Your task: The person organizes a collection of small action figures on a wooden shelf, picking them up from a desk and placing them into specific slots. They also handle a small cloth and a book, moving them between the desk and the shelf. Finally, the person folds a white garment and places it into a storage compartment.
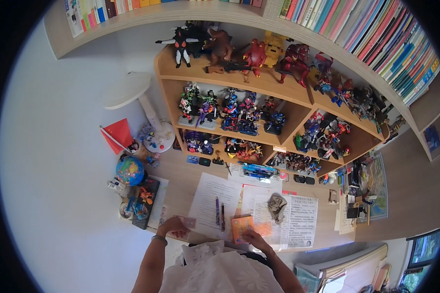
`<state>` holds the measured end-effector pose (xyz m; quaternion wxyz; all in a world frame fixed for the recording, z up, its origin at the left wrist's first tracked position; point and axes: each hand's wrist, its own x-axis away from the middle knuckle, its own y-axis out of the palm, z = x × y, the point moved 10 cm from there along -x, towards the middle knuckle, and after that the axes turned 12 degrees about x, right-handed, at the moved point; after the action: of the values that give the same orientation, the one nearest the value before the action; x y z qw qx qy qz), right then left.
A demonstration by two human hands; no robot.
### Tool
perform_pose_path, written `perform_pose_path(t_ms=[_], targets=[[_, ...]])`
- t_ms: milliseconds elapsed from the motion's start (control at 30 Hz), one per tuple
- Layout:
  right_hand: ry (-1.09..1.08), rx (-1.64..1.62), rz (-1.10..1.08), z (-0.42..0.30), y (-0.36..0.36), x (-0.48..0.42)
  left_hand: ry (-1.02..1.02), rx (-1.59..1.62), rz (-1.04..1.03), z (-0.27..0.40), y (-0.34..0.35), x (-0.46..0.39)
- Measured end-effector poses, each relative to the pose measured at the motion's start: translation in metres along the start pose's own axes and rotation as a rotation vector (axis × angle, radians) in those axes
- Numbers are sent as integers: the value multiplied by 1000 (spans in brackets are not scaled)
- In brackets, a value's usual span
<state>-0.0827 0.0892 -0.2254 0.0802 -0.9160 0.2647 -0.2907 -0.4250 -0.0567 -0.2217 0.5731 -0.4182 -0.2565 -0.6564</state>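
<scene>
My left hand point(173, 226) is over the desk's front edge at the left, beside a small, flat, pinkish item point(186, 222); whether the fingers grip it cannot be told. My right hand point(255, 238) touches the lower right part of an orange box point(241, 224) lying on papers; its fingers are partly bent and the grip is unclear. A translucent orange sheet point(263, 229) lies right of the box. Two pens, one purple point(217, 212) and one dark point(223, 217), rest on a printed sheet point(204, 194). A crumpled grey-brown cloth point(277, 208) lies on the papers point(303, 219) at the right.
A wooden shelf unit point(238, 80) crowded with toy figures stands at the desk's back. A globe point(130, 170), a red flag point(118, 136) and a white lamp point(150, 113) are at the left. A blue pen case or pack point(259, 171) lies near the shelf. Books point(370, 40) line the upper shelf.
</scene>
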Motion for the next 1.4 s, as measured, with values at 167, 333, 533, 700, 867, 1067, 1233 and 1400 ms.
perform_pose_path(t_ms=[167, 333, 533, 700, 867, 1067, 1233, 1400], targets=[[11, -28, -21, 4, 2, -1, -34, 10, 5, -1, 1, 5], [-10, -39, -3, 4, 0, 1, -34, -49, -10, 2, 7, 3], [-79, -37, -10, 2, 2, -1, 582, -664, 475, 59, 15, 7], [-104, -76, 21, 8, 2, 0, 359, -164, 411, 96, 33, -21], [-108, -84, -27, 0, 2, 2, 162, -236, 619, 129, 52, -33], [-156, -96, 30, 14, 3, 1, 174, -237, 700, 136, 75, -49], [-93, -148, 87, 14, -5, 3, 129, -236, 802, 114, 65, -50], [-105, -48, 536, -2, -86, 17, 155, -176, 985, 57, 0, -16]])
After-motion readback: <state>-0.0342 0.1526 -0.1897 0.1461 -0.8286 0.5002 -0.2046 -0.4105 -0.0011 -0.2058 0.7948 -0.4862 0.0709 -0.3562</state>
